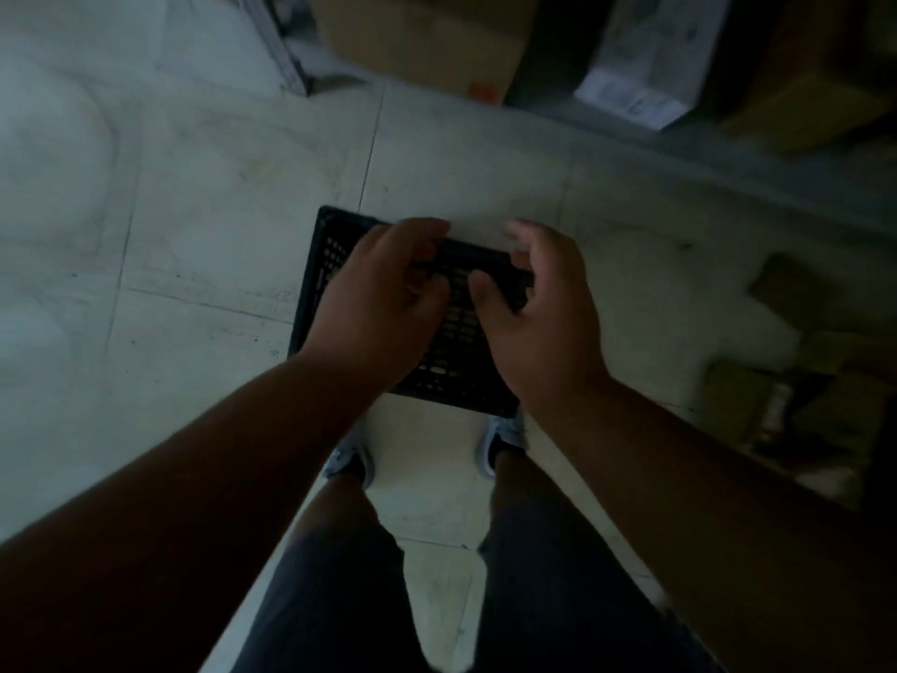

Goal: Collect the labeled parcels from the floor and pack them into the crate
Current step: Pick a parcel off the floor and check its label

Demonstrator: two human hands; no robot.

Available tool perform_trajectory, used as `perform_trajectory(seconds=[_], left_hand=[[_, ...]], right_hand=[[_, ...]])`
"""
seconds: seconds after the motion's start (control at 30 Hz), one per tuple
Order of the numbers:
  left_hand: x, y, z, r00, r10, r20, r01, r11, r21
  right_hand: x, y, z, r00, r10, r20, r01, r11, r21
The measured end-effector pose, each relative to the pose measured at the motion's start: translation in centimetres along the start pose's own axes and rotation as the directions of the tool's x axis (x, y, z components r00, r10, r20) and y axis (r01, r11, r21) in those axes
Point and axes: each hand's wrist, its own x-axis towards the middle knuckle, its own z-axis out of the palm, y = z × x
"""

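Note:
A black perforated crate (320,284) stands on the pale tiled floor just in front of my shoes. Both hands hover over it, apart from it as far as I can tell. My left hand (383,303) has its fingers loosely curled, and nothing shows inside them. To its right, my right hand (543,323) has thumb and fingers spread and is empty. The hands hide much of the crate's inside. Brown cardboard parcels (786,289) lie on the floor at the right, one (767,410) with a pale strip on it. The picture is dim and blurred.
A white labelled package (645,65) and a large cardboard box (422,36) sit at the top, behind a low grey ledge (728,153). Bulky white sacks (53,138) fill the left side. My shoes (354,459) stand close behind the crate.

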Motion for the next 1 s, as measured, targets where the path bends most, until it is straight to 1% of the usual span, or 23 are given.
perform_trajectory(seconds=[0.07,0.13,0.23,0.27,0.33,0.4,0.47,0.6,0.67,0.73,0.83,0.93,1.0], left_hand=[[-2.7,6.4,-2.8,0.997,0.056,-0.052,-0.059,0.997,-0.051],[-4.9,12.4,-4.9,0.989,0.125,-0.074,-0.132,0.986,-0.099],[-8.1,19.4,-7.4,0.944,0.319,-0.081,-0.327,0.936,-0.129],[-8.9,21.2,-7.9,0.919,0.39,-0.058,-0.395,0.908,-0.141],[-10.4,24.4,-8.1,0.858,0.513,0.011,-0.505,0.849,-0.156],[-12.2,27.2,-7.7,0.775,0.627,0.077,-0.609,0.774,-0.17],[-14.2,29.6,-6.9,0.689,0.715,0.117,-0.693,0.698,-0.181],[-18.7,32.9,-4.2,0.563,0.803,0.195,-0.764,0.596,-0.248],[-20.3,34.5,-2.5,0.493,0.839,0.232,-0.8,0.541,-0.259],[-21.5,36.3,-0.5,0.445,0.855,0.266,-0.824,0.507,-0.252],[-23.2,39.2,3.5,0.4,0.857,0.324,-0.823,0.492,-0.284],[-25.1,42.1,8.7,0.374,0.871,0.317,-0.823,0.47,-0.32],[-26.2,44.1,12.5,0.381,0.868,0.319,-0.815,0.478,-0.327]], right_hand=[[-2.4,-3.8,-6.0,0.998,-0.022,-0.054,0.022,1.0,0.003],[-4.8,-7.4,-11.5,0.992,-0.056,-0.117,0.052,0.998,-0.04],[-9.0,-11.9,-18.0,0.968,-0.092,-0.231,0.069,0.992,-0.109],[-10.8,-12.9,-19.8,0.951,-0.081,-0.299,0.045,0.991,-0.127],[-14.5,-14.2,-22.8,0.892,-0.018,-0.452,-0.042,0.991,-0.124],[-18.3,-15.0,-24.9,0.82,0.044,-0.57,-0.109,0.991,-0.081],[-21.6,-15.2,-26.6,0.759,0.046,-0.649,-0.124,0.99,-0.075],[-27.3,-14.4,-29.1,0.669,0.073,-0.739,-0.175,0.983,-0.061],[-29.8,-13.2,-30.2,0.603,0.133,-0.787,-0.169,0.985,0.037],[-32.0,-11.7,-31.5,0.545,0.191,-0.816,-0.166,0.979,0.118],[-35.3,-8.5,-33.8,0.497,0.227,-0.837,-0.191,0.97,0.15],[-38.0,-4.8,-37.3,0.494,0.258,-0.83,-0.19,0.964,0.186],[-39.4,-2.1,-40.3,0.496,0.252,-0.831,-0.192,0.965,0.179]])
